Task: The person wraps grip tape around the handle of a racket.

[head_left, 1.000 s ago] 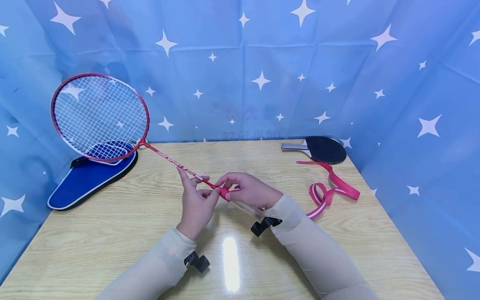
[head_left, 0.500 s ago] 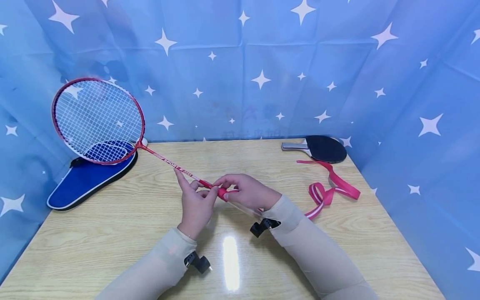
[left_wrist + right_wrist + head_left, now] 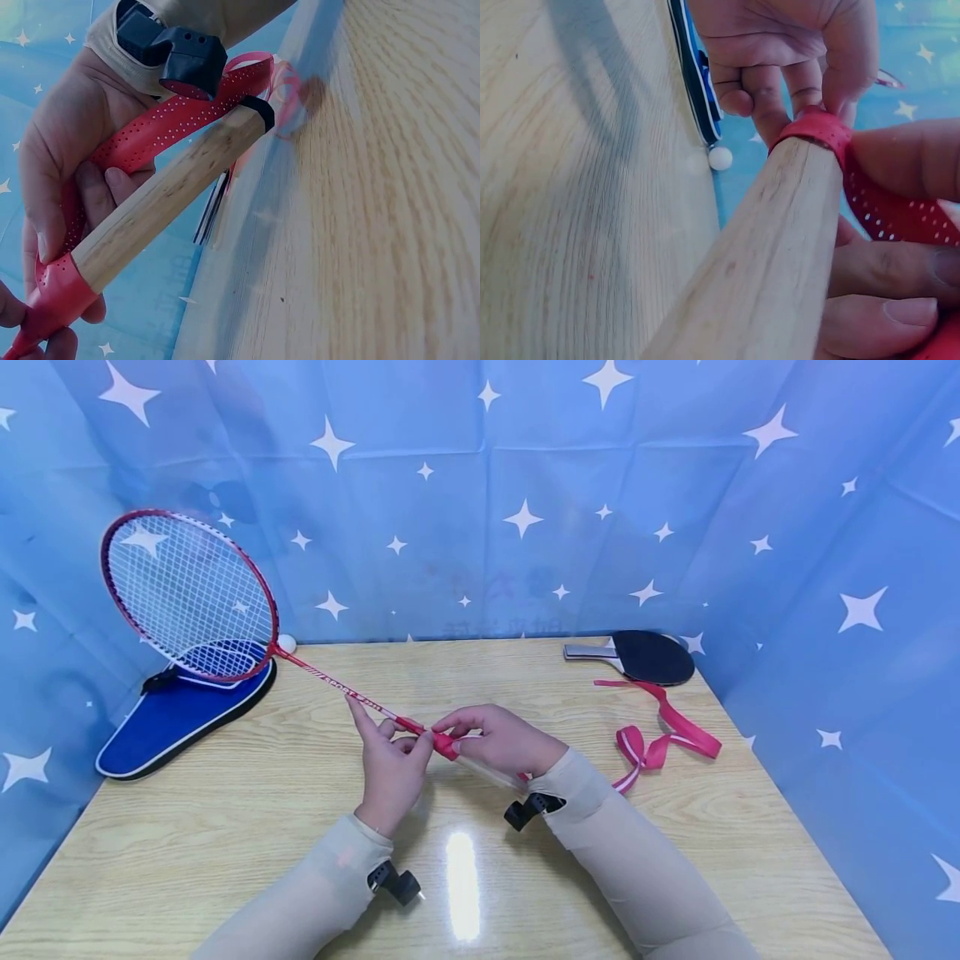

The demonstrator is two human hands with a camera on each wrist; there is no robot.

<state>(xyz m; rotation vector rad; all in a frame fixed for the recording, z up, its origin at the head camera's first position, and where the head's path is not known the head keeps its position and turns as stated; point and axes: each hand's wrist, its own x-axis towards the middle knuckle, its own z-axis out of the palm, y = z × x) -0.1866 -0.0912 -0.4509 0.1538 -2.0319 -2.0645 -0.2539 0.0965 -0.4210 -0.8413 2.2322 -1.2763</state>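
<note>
A red-and-white badminton racket (image 3: 330, 681) is held aloft, its strung head to the left. My left hand (image 3: 393, 777) pinches it where the shaft meets the handle, index finger stretched along the shaft. The bare wooden handle (image 3: 165, 199) has a black end cap. Pink-red perforated grip tape (image 3: 817, 131) wraps only the handle's upper end. Just below, my right hand (image 3: 506, 743) pinches the tape between thumb and fingers. The strip (image 3: 176, 124) runs back through that hand, and its loose tail (image 3: 678, 731) lies curled on the table at right.
Behind the racket head lies a blue paddle case (image 3: 180, 727) at the table's left. A white ball (image 3: 287, 643) sits at the back edge. A black table tennis paddle (image 3: 652, 657) rests at the back right. Blue starry curtains (image 3: 450, 527) enclose the table (image 3: 225, 860).
The racket has turned about its shaft, so its head looks narrower and sits slightly further left. The white ball has come into fuller view. Both hands stay nearly in place.
</note>
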